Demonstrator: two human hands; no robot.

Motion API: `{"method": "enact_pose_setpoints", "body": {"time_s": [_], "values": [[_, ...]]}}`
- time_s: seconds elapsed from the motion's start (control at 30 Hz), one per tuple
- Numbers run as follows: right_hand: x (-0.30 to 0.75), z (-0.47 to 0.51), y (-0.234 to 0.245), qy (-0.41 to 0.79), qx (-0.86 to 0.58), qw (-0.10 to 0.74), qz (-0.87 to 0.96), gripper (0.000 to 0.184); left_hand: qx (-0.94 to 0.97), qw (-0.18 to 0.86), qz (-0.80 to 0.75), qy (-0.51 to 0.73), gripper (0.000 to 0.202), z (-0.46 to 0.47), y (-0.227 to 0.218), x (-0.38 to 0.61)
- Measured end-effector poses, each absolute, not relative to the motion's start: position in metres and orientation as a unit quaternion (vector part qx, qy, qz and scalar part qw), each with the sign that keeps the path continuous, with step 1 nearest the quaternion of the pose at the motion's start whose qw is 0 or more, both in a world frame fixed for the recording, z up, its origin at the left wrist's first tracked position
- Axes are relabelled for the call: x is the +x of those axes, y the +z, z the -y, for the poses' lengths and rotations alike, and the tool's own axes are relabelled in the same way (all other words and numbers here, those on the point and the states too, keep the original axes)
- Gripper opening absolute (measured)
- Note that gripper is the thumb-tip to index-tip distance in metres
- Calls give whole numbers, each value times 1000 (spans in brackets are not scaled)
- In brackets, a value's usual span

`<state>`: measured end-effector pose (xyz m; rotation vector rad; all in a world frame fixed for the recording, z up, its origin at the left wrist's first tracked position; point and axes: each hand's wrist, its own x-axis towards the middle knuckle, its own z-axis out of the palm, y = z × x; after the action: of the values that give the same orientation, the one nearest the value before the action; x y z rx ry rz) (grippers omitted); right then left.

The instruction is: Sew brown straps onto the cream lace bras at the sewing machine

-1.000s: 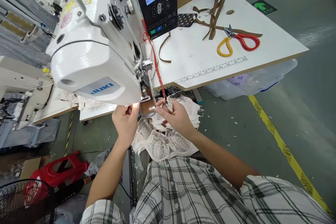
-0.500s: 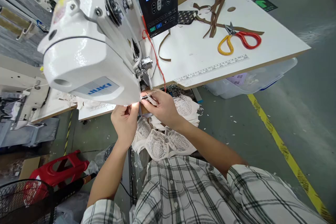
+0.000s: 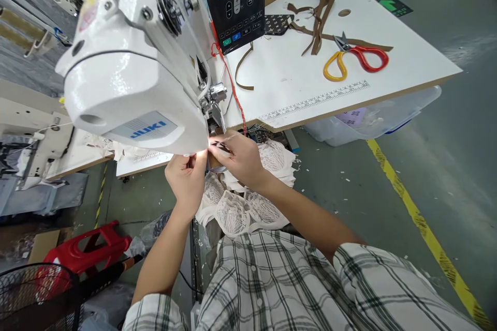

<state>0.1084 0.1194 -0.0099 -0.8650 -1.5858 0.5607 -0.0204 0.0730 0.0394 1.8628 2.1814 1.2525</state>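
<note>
A white sewing machine [image 3: 135, 77] fills the upper left, with its needle area [image 3: 213, 101] just above my hands. My left hand [image 3: 187, 178] is closed in a pinch under the machine head, on a small pale piece I cannot make out. My right hand [image 3: 240, 158] is closed beside it, fingertips pinching a small patterned lace piece [image 3: 220, 146] at the lit spot below the needle. A pile of white lace garments [image 3: 248, 201] lies in my lap below both hands. A red thread [image 3: 233, 88] runs down from the machine.
A black control panel [image 3: 235, 0] stands behind the machine. On the white table [image 3: 407, 62] lie red-and-yellow scissors [image 3: 355, 59] and brown straps [image 3: 316, 20]. A clear plastic bin [image 3: 373, 116] sits under the table. At lower left are a red stool [image 3: 89, 251] and a fan [image 3: 34, 297].
My right hand has moved left and up from the lace pile to the needle area, joining my left hand. The left hand has hardly moved.
</note>
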Motion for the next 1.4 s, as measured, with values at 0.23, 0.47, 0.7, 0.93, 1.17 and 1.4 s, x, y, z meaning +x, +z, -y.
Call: {"method": "enact_pose_setpoints", "body": {"time_s": [0.23,0.47,0.7,0.93,1.17,1.4], "values": [[110,-120,-11,215,-353,551,725,24,674,-126,-636,354,17,-63,36,-28],[192,-77,-7,683,-264,197,652,39,889,-67,-370,261,22,-47,38,-39],[243,-77,-38,776,-389,385,315,45,868,-44,-368,331,10,-66,35,-49],[149,-51,-22,914,-248,275,166,48,685,31,-630,364,15,-46,35,-13],[119,-41,-7,886,-225,356,196,43,702,-35,-589,398,9,-33,31,-8],[118,-46,-7,848,-246,393,258,41,727,-44,-562,392,8,-31,25,-8]]}}
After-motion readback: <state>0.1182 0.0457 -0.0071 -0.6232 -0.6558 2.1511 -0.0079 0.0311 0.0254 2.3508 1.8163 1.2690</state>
